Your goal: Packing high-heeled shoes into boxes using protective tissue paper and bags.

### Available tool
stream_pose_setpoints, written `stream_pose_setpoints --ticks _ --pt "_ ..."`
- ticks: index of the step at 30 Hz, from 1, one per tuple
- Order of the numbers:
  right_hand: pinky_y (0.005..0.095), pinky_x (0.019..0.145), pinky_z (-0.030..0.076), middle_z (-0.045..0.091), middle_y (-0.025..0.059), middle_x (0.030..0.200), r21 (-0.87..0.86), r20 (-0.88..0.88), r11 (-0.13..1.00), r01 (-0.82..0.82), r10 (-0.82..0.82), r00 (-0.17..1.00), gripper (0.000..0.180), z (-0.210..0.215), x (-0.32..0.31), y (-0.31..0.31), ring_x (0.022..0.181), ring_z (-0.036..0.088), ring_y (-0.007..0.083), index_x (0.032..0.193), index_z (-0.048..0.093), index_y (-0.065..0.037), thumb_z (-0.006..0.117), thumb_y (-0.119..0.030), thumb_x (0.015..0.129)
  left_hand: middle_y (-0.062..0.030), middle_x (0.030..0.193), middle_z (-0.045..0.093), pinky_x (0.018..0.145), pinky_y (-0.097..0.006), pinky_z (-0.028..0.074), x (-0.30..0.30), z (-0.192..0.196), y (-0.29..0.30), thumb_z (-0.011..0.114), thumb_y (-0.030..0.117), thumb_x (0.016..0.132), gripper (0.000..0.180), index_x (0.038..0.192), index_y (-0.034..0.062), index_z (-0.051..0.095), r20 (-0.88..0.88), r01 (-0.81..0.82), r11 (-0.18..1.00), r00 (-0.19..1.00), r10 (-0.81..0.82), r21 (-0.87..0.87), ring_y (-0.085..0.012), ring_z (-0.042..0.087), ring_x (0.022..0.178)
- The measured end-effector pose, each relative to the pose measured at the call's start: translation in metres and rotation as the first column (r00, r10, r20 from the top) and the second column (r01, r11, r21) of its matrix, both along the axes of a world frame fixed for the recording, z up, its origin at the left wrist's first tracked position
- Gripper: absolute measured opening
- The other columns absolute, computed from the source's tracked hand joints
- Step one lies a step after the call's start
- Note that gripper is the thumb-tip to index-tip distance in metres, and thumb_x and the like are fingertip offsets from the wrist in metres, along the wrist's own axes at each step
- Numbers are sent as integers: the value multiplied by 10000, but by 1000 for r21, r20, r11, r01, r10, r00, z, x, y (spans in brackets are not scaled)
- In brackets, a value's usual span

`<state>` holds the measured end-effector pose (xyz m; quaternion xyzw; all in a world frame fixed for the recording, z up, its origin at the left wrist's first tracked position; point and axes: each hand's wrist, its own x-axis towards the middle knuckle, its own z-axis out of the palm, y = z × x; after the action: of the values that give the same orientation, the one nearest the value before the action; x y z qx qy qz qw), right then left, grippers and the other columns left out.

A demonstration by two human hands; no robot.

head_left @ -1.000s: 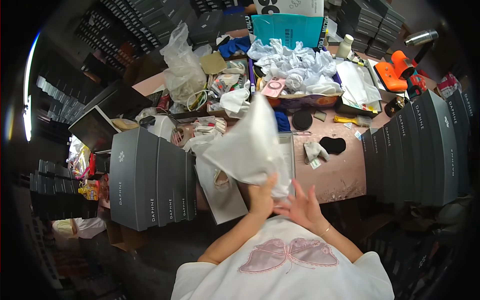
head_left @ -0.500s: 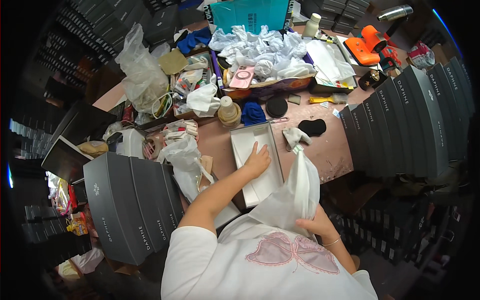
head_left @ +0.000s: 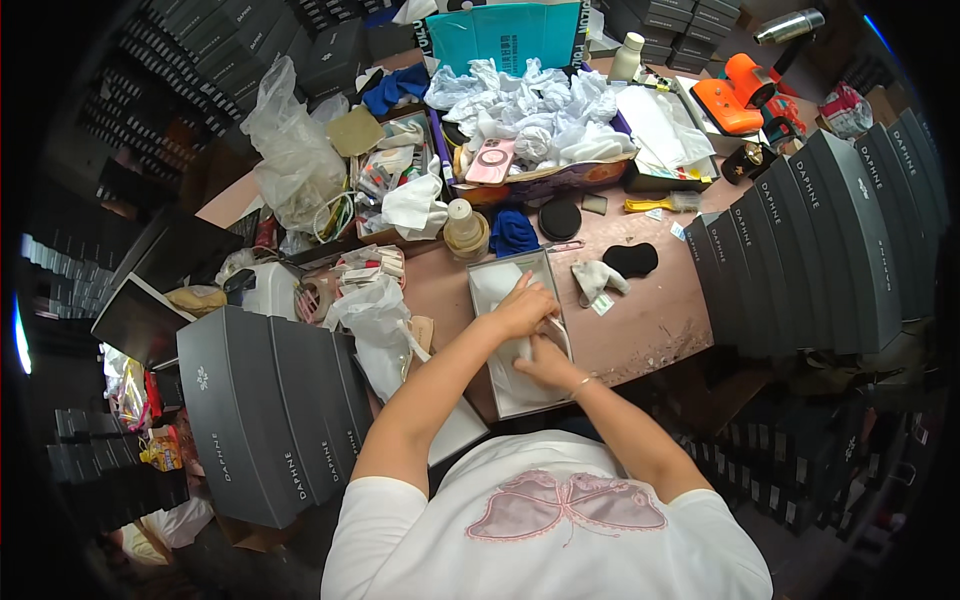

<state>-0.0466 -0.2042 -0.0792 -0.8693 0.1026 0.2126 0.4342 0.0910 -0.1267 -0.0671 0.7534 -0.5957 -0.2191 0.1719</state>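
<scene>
An open shoe box [head_left: 533, 408], grey outside and white inside, lies lengthwise in front of me on the table. In it is a soft white bag [head_left: 492, 285], mostly covered by my hands. My left hand [head_left: 526, 309] is over the middle of the box, its fingers bent down and closed on the white material. Close below it, my right hand [head_left: 547, 364] is curled inside the box's right side and grips a fold of the same bag. What the bag contains is hidden. A small greyish-white cloth [head_left: 598, 278] with a tag lies right of the box.
Dark shoe boxes are stacked at the right [head_left: 800, 240] and left [head_left: 265, 410]. A carton of crumpled white paper [head_left: 530, 105], a pink phone [head_left: 491, 160], a bottle [head_left: 465, 230], a black pad [head_left: 630, 260] and a yellow brush [head_left: 662, 203] are beyond the shoe box.
The white bag, earlier held up by my right hand near my body, is now down in the box. My right hand has moved forward beside the left, which has closed.
</scene>
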Motion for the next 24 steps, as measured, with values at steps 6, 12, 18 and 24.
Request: stream_pose_setpoints --ticks 6,12,18,24 --pt "461 910 428 452 259 1263 -209 430 975 -73 159 889 669 38 -48 16 1084 500 379 1259 453 22 733 -276 730 -38 930 627 1113 -569 191 -20 -2 28 617 79 759 141 886 123 658 60 0 997 998 4 -74 -226 528 1087" --pt "616 1037 233 600 127 1017 -566 379 823 -48 311 872 282 18 -61 -17 1113 510 326 994 595 -41 669 -172 755 -38 988 579 1110 -584 182 -32 -20 49 629 74 744 214 948 131 600 165 52 965 986 -9 -256 -234 508 1140" --pt "672 1068 126 618 128 843 -604 306 793 -83 327 894 150 41 -72 -13 1126 507 346 753 663 -36 630 -181 737 -23 917 618 1111 -582 176 -8 -3 53 575 108 791 204 984 135 636 394 -125 990 909 139 -61 -214 554 1059" --pt "695 1060 99 616 139 869 -673 235 723 -158 411 881 197 1 -56 -11 1130 482 399 749 705 -45 618 -222 752 -68 958 649 1096 -563 229 -13 -42 45 555 92 807 177 934 95 678 279 -290 936 932 229 199 -233 569 1056"
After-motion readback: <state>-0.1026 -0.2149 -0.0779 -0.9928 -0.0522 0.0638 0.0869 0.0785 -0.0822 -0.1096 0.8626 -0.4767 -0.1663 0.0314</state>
